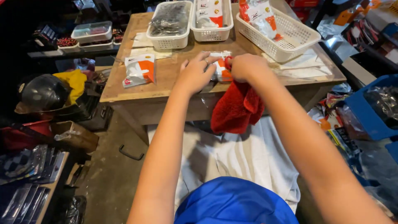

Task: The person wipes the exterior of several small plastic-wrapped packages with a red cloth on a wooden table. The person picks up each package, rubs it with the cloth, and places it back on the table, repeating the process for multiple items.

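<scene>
Closest in, a red fuzzy cloth [237, 108] hangs off the scuffed wooden table [166, 74] edge, bunched in the fisted right hand [247, 67]. The left hand [195, 74], fingers spread, presses a white-and-orange plastic packet [222, 66] mostly hidden between both hands. Behind it, three white slotted plastic baskets [286, 39], the tops cut off, dim clutter around

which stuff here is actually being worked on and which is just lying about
In hand: left hand and right hand on a white-orange packet; red cloth.

Lying about: spare packet, three white baskets, black helmet, blue bin.
</scene>
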